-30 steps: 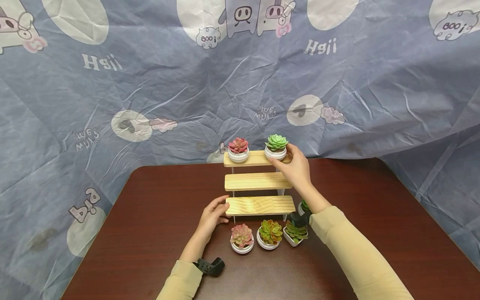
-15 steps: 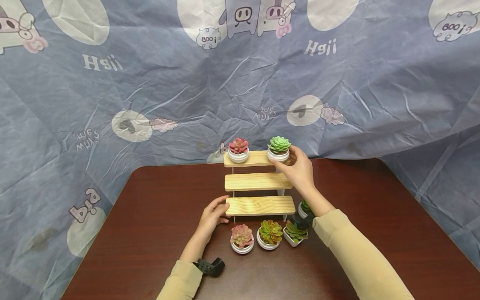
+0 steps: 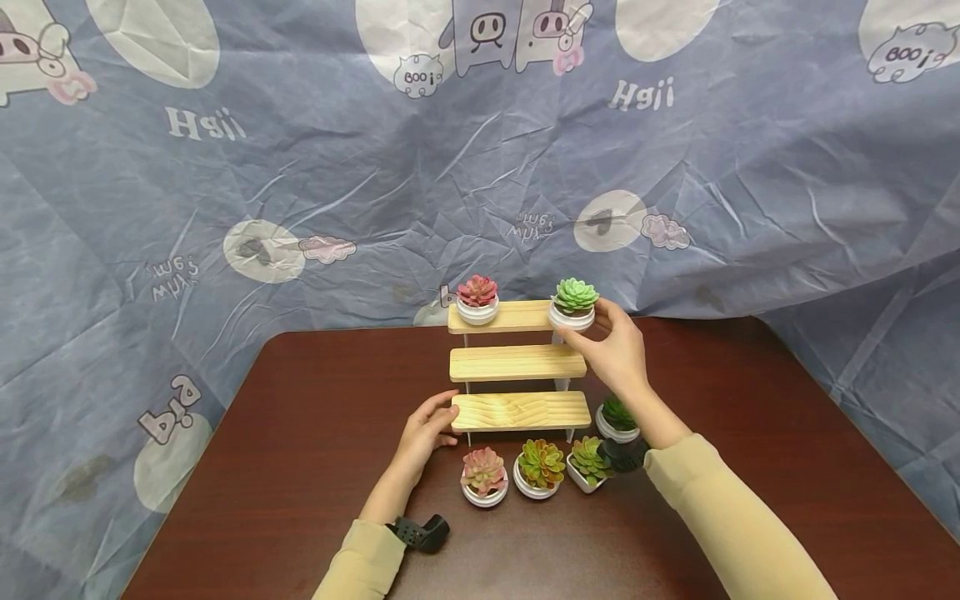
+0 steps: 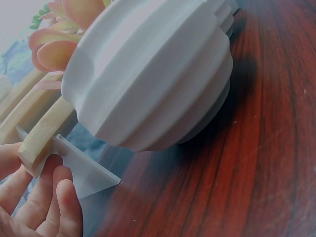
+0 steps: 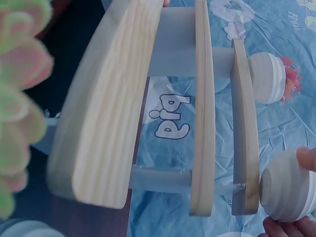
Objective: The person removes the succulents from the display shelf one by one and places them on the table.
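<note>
A three-tier wooden stand (image 3: 519,412) has pale shelves on clear supports. My right hand (image 3: 621,348) holds the white ribbed pot of a green potted succulent (image 3: 574,307) between thumb and fingers, at the right end of the top shelf. In the right wrist view that pot (image 5: 289,190) has its base against or very near the shelf; I cannot tell which. My left hand (image 3: 420,432) grips the left end of the bottom shelf, thumb above and fingers curled below, as the left wrist view shows. A red potted succulent (image 3: 477,302) stands on the top shelf's left.
In front of the stand sit a pink succulent (image 3: 484,477), a yellow-green one (image 3: 540,468) and one in a square pot (image 3: 589,462). A dark green succulent (image 3: 618,418) is by the stand's right side. Behind the brown table (image 3: 337,383) hangs a printed blue cloth (image 3: 337,167).
My right hand has slid the green succulent rightward along the top shelf to its right end. The left hand stays on the bottom shelf.
</note>
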The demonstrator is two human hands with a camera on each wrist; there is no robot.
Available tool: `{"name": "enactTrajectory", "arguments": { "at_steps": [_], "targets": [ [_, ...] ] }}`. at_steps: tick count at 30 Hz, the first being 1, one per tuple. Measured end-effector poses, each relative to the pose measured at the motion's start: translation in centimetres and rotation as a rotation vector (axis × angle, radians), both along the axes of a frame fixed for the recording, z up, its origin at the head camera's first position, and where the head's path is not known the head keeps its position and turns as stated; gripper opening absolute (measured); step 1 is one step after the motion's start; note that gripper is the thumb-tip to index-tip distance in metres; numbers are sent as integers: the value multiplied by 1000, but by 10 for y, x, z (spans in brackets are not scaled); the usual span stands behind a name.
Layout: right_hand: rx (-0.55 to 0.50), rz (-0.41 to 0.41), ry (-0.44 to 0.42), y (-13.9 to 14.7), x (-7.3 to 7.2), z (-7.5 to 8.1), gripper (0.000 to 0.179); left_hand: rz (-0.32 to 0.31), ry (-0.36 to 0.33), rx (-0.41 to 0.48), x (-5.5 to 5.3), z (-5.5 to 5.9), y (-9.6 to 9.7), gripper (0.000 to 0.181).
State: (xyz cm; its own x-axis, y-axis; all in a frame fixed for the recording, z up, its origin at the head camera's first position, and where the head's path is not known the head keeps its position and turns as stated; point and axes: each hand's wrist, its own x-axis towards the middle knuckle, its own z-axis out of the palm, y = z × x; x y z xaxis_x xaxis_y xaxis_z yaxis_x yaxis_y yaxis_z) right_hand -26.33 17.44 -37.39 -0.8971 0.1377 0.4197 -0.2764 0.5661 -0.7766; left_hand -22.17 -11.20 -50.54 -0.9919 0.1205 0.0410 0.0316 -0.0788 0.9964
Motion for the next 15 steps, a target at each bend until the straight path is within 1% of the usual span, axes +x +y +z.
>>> {"name": "enactTrajectory", "arguments": {
  "at_steps": [3, 4, 5, 7, 10, 12, 15],
  "targets": [
    [6, -6, 8, 5, 4, -1, 68, 10, -48, 6, 0, 3, 0, 51],
    [8, -8, 9, 6, 5, -2, 69, 8, -60, 5, 2, 7, 1, 50],
    [12, -11, 10, 8, 6, -3, 69, 6, -62, 2, 4, 11, 1, 49],
    [18, -15, 15, 11, 9, -4, 69, 5, -65, 6, 4, 11, 1, 47],
    [19, -23, 25, 16, 12, -6, 68, 7, -65, -4, 3, 11, 1, 47],
    [16, -25, 37, 18, 13, -7, 68, 16, -65, -4, 0, 3, 0, 49],
    [11, -26, 53, 22, 16, -9, 67, 16, -53, -16, 0, 2, 1, 51]
  ]
}}
